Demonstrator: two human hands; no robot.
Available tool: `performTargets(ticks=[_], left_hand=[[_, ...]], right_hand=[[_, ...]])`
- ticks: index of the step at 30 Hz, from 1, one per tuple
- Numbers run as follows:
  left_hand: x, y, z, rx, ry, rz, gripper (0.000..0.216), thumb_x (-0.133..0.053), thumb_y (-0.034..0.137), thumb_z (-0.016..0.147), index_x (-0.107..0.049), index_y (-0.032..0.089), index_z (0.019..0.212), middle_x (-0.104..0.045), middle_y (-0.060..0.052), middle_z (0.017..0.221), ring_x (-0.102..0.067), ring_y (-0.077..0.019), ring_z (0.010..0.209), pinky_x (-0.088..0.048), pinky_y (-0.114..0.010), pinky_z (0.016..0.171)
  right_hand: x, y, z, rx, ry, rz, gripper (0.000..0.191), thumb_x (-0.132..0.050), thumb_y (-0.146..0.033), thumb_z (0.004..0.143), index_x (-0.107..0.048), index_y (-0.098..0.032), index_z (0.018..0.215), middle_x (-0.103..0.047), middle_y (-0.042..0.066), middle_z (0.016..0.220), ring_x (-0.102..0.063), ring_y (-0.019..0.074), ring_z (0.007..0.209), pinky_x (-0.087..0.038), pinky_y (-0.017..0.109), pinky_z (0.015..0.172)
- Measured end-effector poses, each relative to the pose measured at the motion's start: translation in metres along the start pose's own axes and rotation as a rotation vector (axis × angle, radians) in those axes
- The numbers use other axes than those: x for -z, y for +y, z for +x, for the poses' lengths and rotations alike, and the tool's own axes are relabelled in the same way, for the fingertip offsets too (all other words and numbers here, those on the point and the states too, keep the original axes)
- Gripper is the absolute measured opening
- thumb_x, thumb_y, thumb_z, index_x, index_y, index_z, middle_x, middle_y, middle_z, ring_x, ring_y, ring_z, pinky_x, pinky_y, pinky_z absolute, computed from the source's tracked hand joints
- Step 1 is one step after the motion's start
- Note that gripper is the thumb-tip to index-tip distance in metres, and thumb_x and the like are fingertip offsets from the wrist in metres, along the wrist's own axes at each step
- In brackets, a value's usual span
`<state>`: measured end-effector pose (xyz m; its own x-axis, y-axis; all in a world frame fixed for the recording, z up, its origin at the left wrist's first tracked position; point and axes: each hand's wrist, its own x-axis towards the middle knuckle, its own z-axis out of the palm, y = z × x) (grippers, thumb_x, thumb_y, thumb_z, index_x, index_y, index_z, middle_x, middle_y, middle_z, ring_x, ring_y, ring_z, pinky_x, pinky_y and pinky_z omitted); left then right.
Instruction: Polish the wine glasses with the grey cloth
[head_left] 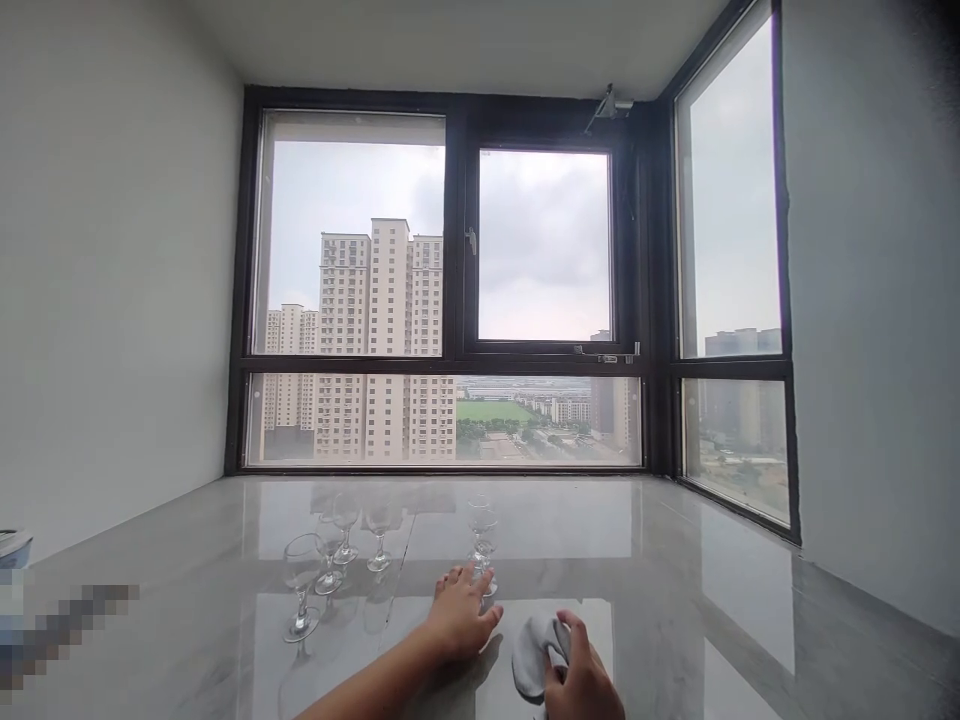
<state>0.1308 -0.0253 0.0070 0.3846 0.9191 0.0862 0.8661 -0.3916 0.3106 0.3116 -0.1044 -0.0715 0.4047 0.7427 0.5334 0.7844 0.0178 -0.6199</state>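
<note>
My left hand [461, 612] reaches over the shiny surface, fingers spread and palm down. Just beyond its fingertips stands a clear stemmed glass [482, 522], its lower part partly covered by my fingers. Whether they touch it I cannot tell, nor whether a second glass stands close behind it. My right hand [583, 672] is closed on a light grey cloth [531, 655], bunched between thumb and fingers. Left of my left hand several more stemmed glasses stand upright, the nearest glass [301, 590] being the largest in view.
The glossy marble-like sill [187, 590] mirrors the windows and glasses. A dark window frame [450, 365] closes off the back, with a side window [731, 300] at right. Walls rise on both sides. A partly seen bluish-white object [15, 548] is at the far left edge, near a blurred patch.
</note>
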Motion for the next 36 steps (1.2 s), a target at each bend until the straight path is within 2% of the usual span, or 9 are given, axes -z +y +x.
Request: performTargets(ticks=[3,6,10,14,18,23,26,30,36], left_hand=[[0.005,0.000,0.005,-0.054,0.031,0.046,0.067,-0.047,0.056,0.091,-0.054,0.026,0.151,-0.048,-0.011,0.161,-0.035,-0.0397,0.151,-0.021,-0.063,0.124],[0.013,-0.011,-0.009,-0.077,0.029,0.074,0.066,-0.045,0.059,0.092,-0.059,0.027,0.147,-0.057,-0.010,0.154,-0.038,-0.0402,0.149,-0.024,-0.063,0.123],[0.025,-0.039,-0.047,-0.055,0.051,0.101,0.066,-0.045,0.060,0.092,-0.056,0.028,0.149,-0.056,-0.009,0.155,-0.037,-0.0405,0.150,-0.023,-0.063,0.124],[0.041,-0.074,-0.079,0.045,0.069,0.127,0.064,-0.043,0.058,0.094,-0.056,0.029,0.150,-0.055,-0.007,0.156,-0.036,-0.0388,0.151,-0.024,-0.061,0.124],[0.054,-0.101,-0.087,0.126,0.077,0.155,0.063,-0.041,0.057,0.095,-0.056,0.027,0.150,-0.054,-0.008,0.157,-0.038,-0.0372,0.150,-0.025,-0.059,0.123],[0.057,-0.119,-0.082,0.189,0.113,0.186,0.062,-0.035,0.055,0.098,-0.057,0.027,0.148,-0.055,-0.009,0.155,-0.041,-0.0371,0.148,-0.028,-0.059,0.121],[0.055,-0.124,-0.081,0.222,0.147,0.188,0.066,-0.033,0.058,0.099,-0.055,0.024,0.150,-0.051,-0.014,0.158,-0.041,-0.0382,0.148,-0.027,-0.059,0.121],[0.050,-0.125,-0.089,0.314,0.140,0.197,0.073,-0.034,0.060,0.099,-0.042,0.021,0.159,-0.043,-0.019,0.163,-0.036,-0.0390,0.152,-0.025,-0.060,0.122],[0.040,-0.091,-0.112,0.290,0.143,0.219,0.071,-0.044,0.056,0.095,-0.045,0.021,0.157,-0.039,-0.020,0.165,-0.032,-0.0404,0.154,-0.019,-0.064,0.123]], right_hand=[[0.002,-0.001,-0.001,0.000,-0.008,-0.002,0.053,-0.044,-0.004,0.083,-0.050,-0.024,0.132,-0.074,0.009,0.127,-0.073,0.0217,0.110,-0.052,0.027,0.085],[0.006,-0.005,-0.002,-0.014,-0.013,-0.010,0.051,-0.047,-0.006,0.084,-0.052,-0.025,0.131,-0.075,0.008,0.126,-0.074,0.0214,0.108,-0.051,0.026,0.081],[0.012,-0.009,-0.003,-0.032,-0.035,-0.057,0.048,-0.047,-0.010,0.087,-0.052,-0.026,0.132,-0.075,0.007,0.121,-0.074,0.0216,0.102,-0.048,0.025,0.071],[0.014,-0.011,-0.005,-0.020,-0.053,-0.070,0.045,-0.041,-0.014,0.091,-0.050,-0.025,0.134,-0.073,0.009,0.124,-0.073,0.0222,0.103,-0.048,0.026,0.071],[0.013,-0.009,-0.006,-0.010,-0.028,-0.071,0.044,-0.041,-0.016,0.090,-0.050,-0.024,0.132,-0.074,0.010,0.122,-0.073,0.0237,0.102,-0.048,0.028,0.071],[0.015,-0.007,-0.002,-0.027,-0.017,-0.045,0.043,-0.048,-0.019,0.086,-0.054,-0.026,0.128,-0.076,0.008,0.119,-0.075,0.0247,0.100,-0.050,0.029,0.071],[0.019,-0.010,-0.002,-0.041,-0.072,-0.044,0.044,-0.044,-0.018,0.088,-0.051,-0.025,0.130,-0.075,0.009,0.121,-0.074,0.0247,0.103,-0.050,0.029,0.073],[0.027,-0.020,-0.003,-0.062,-0.086,-0.033,0.045,-0.042,-0.016,0.088,-0.051,-0.024,0.131,-0.074,0.011,0.123,-0.073,0.0250,0.103,-0.050,0.030,0.074],[0.037,-0.029,-0.004,-0.099,-0.104,-0.011,0.046,-0.046,-0.016,0.085,-0.053,-0.025,0.129,-0.075,0.009,0.120,-0.073,0.0238,0.102,-0.049,0.028,0.072]])
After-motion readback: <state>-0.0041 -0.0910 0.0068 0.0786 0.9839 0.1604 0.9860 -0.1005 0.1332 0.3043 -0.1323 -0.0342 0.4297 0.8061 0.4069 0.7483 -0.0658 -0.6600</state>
